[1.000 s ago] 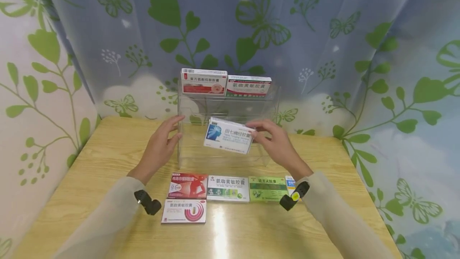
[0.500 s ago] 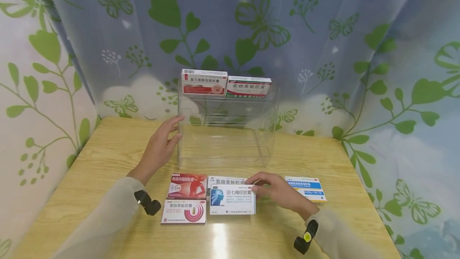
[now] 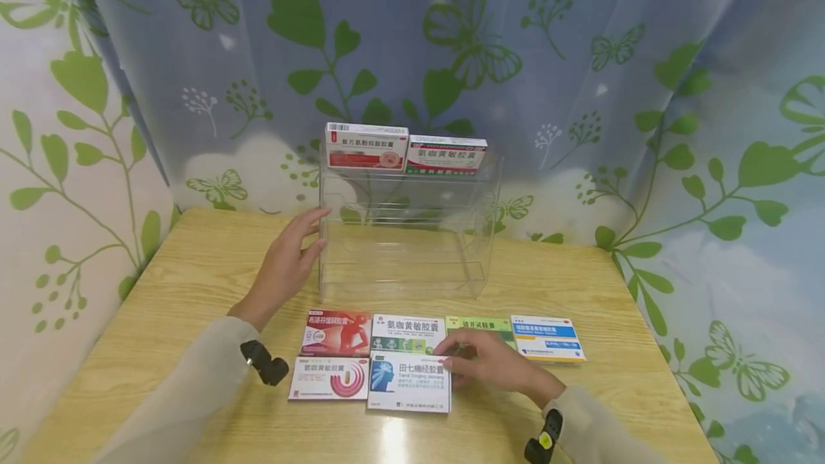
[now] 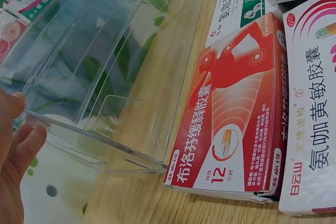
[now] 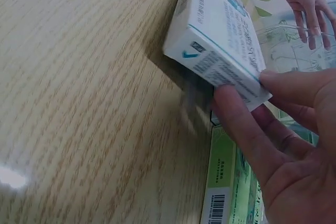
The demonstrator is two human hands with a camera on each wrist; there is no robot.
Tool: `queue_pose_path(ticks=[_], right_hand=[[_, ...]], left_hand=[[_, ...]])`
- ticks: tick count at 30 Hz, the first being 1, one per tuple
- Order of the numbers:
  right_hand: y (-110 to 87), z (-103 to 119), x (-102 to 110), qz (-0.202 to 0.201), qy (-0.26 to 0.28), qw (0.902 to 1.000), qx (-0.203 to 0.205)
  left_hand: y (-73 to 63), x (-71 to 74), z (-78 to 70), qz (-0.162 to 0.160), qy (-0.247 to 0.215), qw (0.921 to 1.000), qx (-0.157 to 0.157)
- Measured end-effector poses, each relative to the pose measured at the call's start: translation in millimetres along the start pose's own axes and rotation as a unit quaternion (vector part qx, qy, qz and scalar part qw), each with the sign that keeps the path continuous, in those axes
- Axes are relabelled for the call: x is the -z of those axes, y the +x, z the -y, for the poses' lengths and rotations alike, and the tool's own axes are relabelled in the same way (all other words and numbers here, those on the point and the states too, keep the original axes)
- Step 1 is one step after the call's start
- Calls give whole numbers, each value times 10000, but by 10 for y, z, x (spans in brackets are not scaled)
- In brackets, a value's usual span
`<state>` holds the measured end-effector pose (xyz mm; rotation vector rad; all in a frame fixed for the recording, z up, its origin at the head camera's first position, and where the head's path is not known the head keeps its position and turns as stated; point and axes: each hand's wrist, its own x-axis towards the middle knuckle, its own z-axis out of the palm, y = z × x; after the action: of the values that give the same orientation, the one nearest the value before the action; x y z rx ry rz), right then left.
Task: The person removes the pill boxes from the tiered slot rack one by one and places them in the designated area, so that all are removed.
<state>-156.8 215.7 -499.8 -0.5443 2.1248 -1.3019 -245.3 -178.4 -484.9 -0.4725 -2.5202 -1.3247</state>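
Note:
My right hand (image 3: 493, 362) pinches the right end of a white medicine box with a blue head picture (image 3: 409, 384), thumb and fingers on its edges. In the right wrist view that white box (image 5: 220, 40) is slightly raised above the wood, with a shadow under it. Beyond it lies a green medicine box (image 3: 480, 328), partly hidden by the hand. My left hand (image 3: 286, 260) touches the left side of a clear tiered display rack (image 3: 399, 285) with its fingertips. In the left wrist view the fingers (image 4: 29, 142) lie against the rack's side edge.
Two medicine boxes, one red and white (image 3: 366, 149) and one with a green lower edge (image 3: 446, 155), stand on the top tier. A red box (image 3: 336, 334), a white-and-green box (image 3: 407, 331), a pink-ringed box (image 3: 330, 378) and a blue-and-white box (image 3: 549, 339) lie on the table.
My right hand has brought the white box from in front of the rack down toward the table, beside the pink-ringed box. The left hand has stayed at the rack's side.

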Motion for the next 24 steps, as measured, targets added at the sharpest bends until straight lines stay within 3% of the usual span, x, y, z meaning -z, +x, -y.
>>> queue_pose_path(ticks=[10, 19, 24], right_hand=[[17, 30, -43, -239, -500, 9985, 37], [31, 9, -87, 54, -619, 9974, 354], [39, 20, -100, -63, -868, 9959, 236]], left_hand=[[5, -9, 9, -43, 72, 10000, -30], [-5, -2, 2, -61, 57, 10000, -20], [-4, -9, 20, -84, 32, 9999, -56]])
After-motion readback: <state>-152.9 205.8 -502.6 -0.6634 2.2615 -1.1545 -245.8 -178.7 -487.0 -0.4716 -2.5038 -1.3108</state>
